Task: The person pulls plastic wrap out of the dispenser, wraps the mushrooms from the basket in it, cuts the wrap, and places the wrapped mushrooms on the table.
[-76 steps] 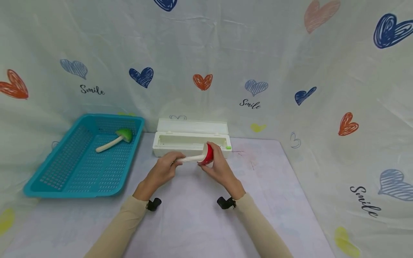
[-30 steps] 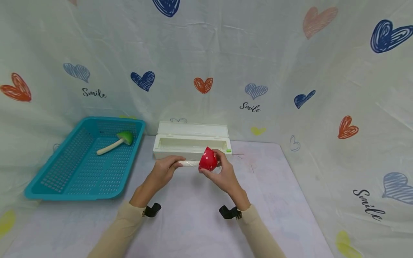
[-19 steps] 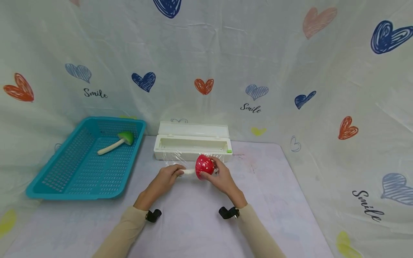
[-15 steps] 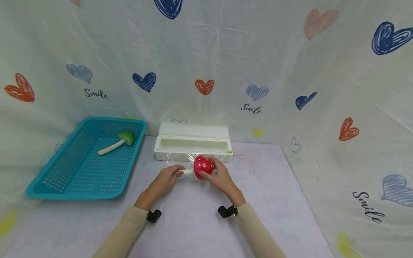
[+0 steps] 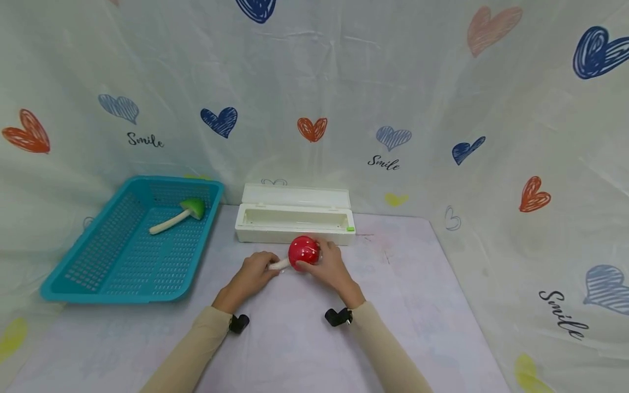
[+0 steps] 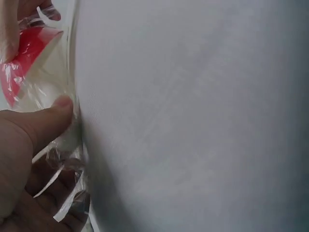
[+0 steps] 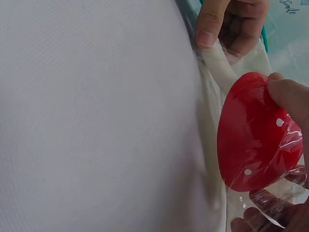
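A toy mushroom with a shiny red, white-dotted cap (image 5: 303, 252) and a pale stem (image 5: 279, 265) is held just in front of a long white box (image 5: 260, 236). My left hand (image 5: 250, 277) pinches the stem near its end. Round the cap curl the thumb and fingers of my right hand (image 5: 333, 270). Clear cling film (image 6: 72, 195) lies over the mushroom and the fingers in the left wrist view. Wrinkled film also shows below the cap in the right wrist view. The far ends of some fingers are hidden behind the mushroom.
The white box's lid (image 5: 295, 196) stands raised against the heart-print curtain (image 5: 344, 98), its long trough exposed. To the left, a blue plastic basket (image 5: 125, 297) holds a green-capped toy mushroom (image 5: 193, 207). Pale cloth covers the table (image 5: 393, 305).
Both hands have brought the mushroom lower and slightly left, nearer the table. Its cap has turned from side-on to show the dotted top. Film seen stretched before the box has dropped from sight there.
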Motion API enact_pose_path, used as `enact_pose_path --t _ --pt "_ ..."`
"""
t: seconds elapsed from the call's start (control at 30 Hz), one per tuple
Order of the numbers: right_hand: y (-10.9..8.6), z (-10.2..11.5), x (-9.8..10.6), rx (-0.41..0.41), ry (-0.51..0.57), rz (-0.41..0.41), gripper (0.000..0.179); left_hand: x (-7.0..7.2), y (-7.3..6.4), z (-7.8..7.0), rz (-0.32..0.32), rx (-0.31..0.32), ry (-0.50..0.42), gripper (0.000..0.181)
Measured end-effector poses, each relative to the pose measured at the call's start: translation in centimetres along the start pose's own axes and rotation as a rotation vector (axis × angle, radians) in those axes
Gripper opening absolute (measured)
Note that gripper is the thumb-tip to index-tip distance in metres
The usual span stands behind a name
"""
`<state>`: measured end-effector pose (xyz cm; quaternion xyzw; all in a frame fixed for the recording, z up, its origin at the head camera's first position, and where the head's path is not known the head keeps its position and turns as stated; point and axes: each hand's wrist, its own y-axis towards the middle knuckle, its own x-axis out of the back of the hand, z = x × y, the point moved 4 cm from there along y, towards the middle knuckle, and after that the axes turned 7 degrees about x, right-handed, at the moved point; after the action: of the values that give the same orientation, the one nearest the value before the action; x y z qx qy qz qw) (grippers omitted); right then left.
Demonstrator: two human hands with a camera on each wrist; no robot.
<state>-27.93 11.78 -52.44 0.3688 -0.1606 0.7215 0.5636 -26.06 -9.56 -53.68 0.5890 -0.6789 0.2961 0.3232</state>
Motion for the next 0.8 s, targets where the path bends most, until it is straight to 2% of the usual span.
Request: enact_pose_path --t 0.17,0.3,0.4,0.57,0.8 --pt "-0.3 -0.1 0.0 0.012 -0.081 0.019 0.091 0.1 0.2 -0.4 -0.012 -0.011 0.069 0.026" --pt "-0.6 -0.1 1.3 0.008 -0.053 -0.008 0.087 0.1 0.3 -0.5 -0.023 -0.011 0.1 0.028" --pt "-0.7 -0.4 2.9 0.006 -0.015 -0.083 0.077 0.1 0.3 -0.6 -0.029 -0.01 0.11 0.029" --pt "-0.4 -1.7 5.2 0.057 -0.01 -0.247 0.058 0.2 0.3 -1.0 -0.039 -0.023 0.131 0.029" --pt "-0.3 -3.8 6.8 0.043 0.039 -0.425 0.049 0.8 0.3 -1.9 -0.015 -0.027 0.164 0.034"
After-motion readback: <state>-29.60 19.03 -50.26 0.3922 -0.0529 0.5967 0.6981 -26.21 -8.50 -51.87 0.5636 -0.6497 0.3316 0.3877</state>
